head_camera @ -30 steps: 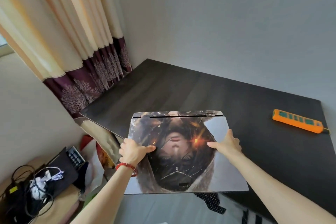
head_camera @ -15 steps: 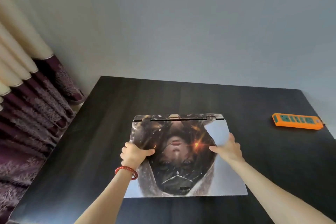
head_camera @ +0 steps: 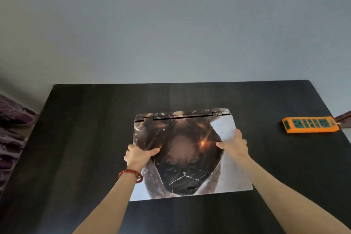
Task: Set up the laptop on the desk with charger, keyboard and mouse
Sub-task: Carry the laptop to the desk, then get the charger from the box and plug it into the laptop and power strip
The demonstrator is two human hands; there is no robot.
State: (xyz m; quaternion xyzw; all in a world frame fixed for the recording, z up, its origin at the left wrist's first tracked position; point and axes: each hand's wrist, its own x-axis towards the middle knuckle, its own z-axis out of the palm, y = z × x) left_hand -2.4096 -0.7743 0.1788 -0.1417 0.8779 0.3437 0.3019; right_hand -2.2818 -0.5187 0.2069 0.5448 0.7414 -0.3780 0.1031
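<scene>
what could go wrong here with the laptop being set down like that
1. Both hands, left hand and right hand, grip the side edges of the closed laptop; fingers curled under could get pinched against the desk as it settles.
2. The power strip sits far off to the right near the desk's edge, so a charger cable may have to stretch across the desk.
3. The hinge faces the wall, so opening the lid needs room behind.

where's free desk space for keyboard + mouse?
Bare desk from the left edge to the closed laptop; a bare strip behind its hinge up to the wall; bare between it and the orange power strip. Crowded only at the laptop, gripped by left hand and right hand.
</scene>
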